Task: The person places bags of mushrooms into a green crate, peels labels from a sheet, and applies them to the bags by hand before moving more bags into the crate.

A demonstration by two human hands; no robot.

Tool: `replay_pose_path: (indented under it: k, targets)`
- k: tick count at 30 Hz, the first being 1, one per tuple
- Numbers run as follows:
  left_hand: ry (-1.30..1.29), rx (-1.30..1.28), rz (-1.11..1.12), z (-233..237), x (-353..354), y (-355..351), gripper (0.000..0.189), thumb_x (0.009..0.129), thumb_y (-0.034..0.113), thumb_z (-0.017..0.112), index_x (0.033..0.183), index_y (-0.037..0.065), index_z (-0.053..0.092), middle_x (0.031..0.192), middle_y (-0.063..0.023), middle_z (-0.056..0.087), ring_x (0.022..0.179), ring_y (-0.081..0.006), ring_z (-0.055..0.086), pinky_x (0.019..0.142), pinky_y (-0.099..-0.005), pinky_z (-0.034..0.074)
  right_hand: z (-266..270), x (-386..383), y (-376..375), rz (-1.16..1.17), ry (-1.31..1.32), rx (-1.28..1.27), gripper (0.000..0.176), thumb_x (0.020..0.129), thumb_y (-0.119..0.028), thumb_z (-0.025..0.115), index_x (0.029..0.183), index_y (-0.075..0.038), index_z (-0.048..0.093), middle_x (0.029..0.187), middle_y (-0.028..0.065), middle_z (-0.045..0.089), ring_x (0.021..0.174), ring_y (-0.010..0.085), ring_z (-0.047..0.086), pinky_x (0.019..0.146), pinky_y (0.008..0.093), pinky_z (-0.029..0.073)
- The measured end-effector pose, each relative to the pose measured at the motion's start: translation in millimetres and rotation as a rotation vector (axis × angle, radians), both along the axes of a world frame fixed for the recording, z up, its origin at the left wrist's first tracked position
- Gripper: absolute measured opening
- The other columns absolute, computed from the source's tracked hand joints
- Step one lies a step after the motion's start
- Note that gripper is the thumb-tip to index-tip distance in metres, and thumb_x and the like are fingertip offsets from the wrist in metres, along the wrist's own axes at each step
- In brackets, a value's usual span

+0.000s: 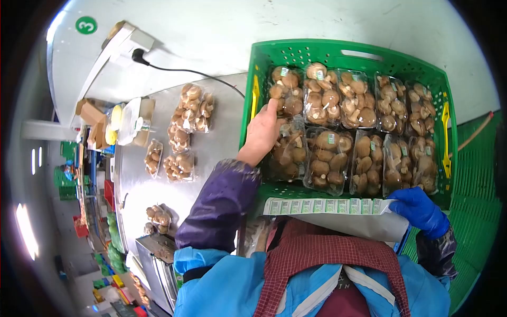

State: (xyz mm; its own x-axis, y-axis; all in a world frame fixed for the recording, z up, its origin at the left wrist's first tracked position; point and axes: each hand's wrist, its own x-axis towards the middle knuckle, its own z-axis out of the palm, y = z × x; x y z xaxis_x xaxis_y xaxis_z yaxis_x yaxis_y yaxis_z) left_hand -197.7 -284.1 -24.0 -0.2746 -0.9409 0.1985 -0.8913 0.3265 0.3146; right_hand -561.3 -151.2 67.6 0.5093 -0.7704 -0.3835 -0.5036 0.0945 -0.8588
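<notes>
My bare left hand [262, 130] rests at the left side of a green crate [348, 48]. Its fingers are stretched out and touch a clear-wrapped pack of brown mushrooms [288, 150]; the fingertips are partly hidden against the wrap. Just above them lies another mushroom pack [290, 100] with a small label. In a blue glove, my right hand [422, 210] grips the right end of a sheet of labels [327, 206], which stretches along the crate's near edge. Two rows of mushroom packs fill the crate, several with a green-and-white sticker on top.
More mushroom packs [190, 108] lie on the metal table [222, 105] to the left. A plastic tub [138, 121] stands farther left. A black cable [195, 71] runs from a power strip [132, 45] toward the crate. Green ribbed plastic [480, 174] lies at the right.
</notes>
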Motion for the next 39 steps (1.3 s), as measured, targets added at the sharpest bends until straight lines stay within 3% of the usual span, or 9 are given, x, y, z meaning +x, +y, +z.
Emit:
replay_pose_path:
  k: [3, 9, 21, 23, 27, 32, 36, 37, 39]
  targets:
    - [0.772, 0.630, 0.074, 48, 10, 34, 0.027, 0.087, 0.021, 0.055, 0.104, 0.002, 0.047, 0.077, -0.0036, 0.056, 0.070, -0.0133, 0.056, 0.058, -0.0267, 0.046, 9, 10, -18, 0.061, -0.007, 0.009, 0.015, 0.081, -0.011, 0.059, 0.088, 0.002, 0.060, 0.067, 0.0139, 0.057, 0.057, 0.0149, 0.052, 0.056, 0.0283, 0.043]
    - [1.424, 0.528, 0.433, 48, 108, 138, 0.028, 0.092, 0.028, 0.047, 0.104, 0.003, 0.053, 0.079, -0.0003, 0.056, 0.067, -0.0074, 0.052, 0.060, -0.0195, 0.043, 23, 71, -58, 0.103, -0.059, -0.125, 0.020, 0.081, -0.016, 0.059, 0.089, 0.002, 0.061, 0.066, 0.0107, 0.058, 0.060, 0.0130, 0.053, 0.057, 0.0269, 0.043]
    - [1.240, -0.124, 1.664, -65, 304, 331, 0.066, 0.077, 0.025, 0.064, 0.127, -0.004, 0.032, 0.113, -0.0163, 0.046, 0.096, -0.0223, 0.050, 0.078, -0.0324, 0.043, 10, 337, -154, -0.002, -0.234, -0.600, 0.031, 0.087, -0.017, 0.054, 0.108, 0.006, 0.054, 0.094, 0.0060, 0.058, 0.088, 0.0120, 0.051, 0.081, 0.0263, 0.041]
    - [0.655, -0.156, 1.878, -87, 344, 336, 0.069, 0.074, 0.025, 0.066, 0.126, -0.005, 0.033, 0.120, -0.0239, 0.041, 0.108, -0.0311, 0.044, 0.090, -0.0394, 0.037, -1, 402, -198, 0.053, -0.314, -0.673, 0.036, 0.086, -0.019, 0.057, 0.111, 0.007, 0.053, 0.101, 0.0071, 0.059, 0.091, 0.0123, 0.052, 0.084, 0.0250, 0.041]
    - [0.192, -0.396, 1.963, -93, 398, 334, 0.068, 0.072, 0.022, 0.067, 0.120, -0.010, 0.032, 0.122, -0.0287, 0.037, 0.114, -0.0383, 0.038, 0.096, -0.0424, 0.032, 20, 527, -224, 0.116, -0.507, -0.891, 0.030, 0.088, -0.015, 0.055, 0.110, 0.006, 0.055, 0.101, 0.0081, 0.061, 0.091, 0.0104, 0.053, 0.081, 0.0241, 0.042]
    - [0.408, -0.160, 2.095, -116, 462, 339, 0.058, 0.078, 0.037, 0.059, 0.115, -0.004, 0.040, 0.116, -0.0252, 0.045, 0.110, -0.0385, 0.043, 0.090, -0.0469, 0.036, 36, 616, -250, 0.124, -0.397, -1.521, 0.025, 0.087, -0.020, 0.055, 0.108, -0.005, 0.059, 0.093, 0.0111, 0.064, 0.078, 0.0198, 0.061, 0.068, 0.0278, 0.047]
    - [0.314, 0.099, 1.979, -86, 476, 320, 0.042, 0.083, 0.040, 0.048, 0.103, 0.003, 0.051, 0.105, -0.0194, 0.055, 0.099, -0.0360, 0.052, 0.081, -0.0515, 0.039, 24, 666, -258, 0.206, -0.243, -1.866, 0.024, 0.085, -0.022, 0.054, 0.108, -0.017, 0.059, 0.079, 0.0053, 0.060, 0.062, 0.0233, 0.058, 0.054, 0.0322, 0.046]
    - [0.127, 0.242, 1.723, -142, 516, 340, 0.039, 0.084, 0.037, 0.046, 0.103, 0.003, 0.052, 0.105, -0.0184, 0.055, 0.099, -0.0353, 0.053, 0.081, -0.0503, 0.040, 18, 675, -258, 0.310, -0.174, -1.957, 0.024, 0.084, -0.021, 0.055, 0.108, -0.018, 0.059, 0.076, 0.0041, 0.058, 0.060, 0.0217, 0.056, 0.052, 0.0321, 0.045]
    - [0.248, 0.183, 1.724, -72, 504, 315, 0.034, 0.083, 0.031, 0.048, 0.103, 0.004, 0.053, 0.107, -0.0166, 0.054, 0.102, -0.0353, 0.051, 0.080, -0.0498, 0.041, -11, 691, -255, 0.536, -0.112, -2.091, 0.026, 0.082, -0.018, 0.055, 0.108, -0.016, 0.058, 0.073, 0.0015, 0.054, 0.063, 0.0163, 0.056, 0.050, 0.0303, 0.045]
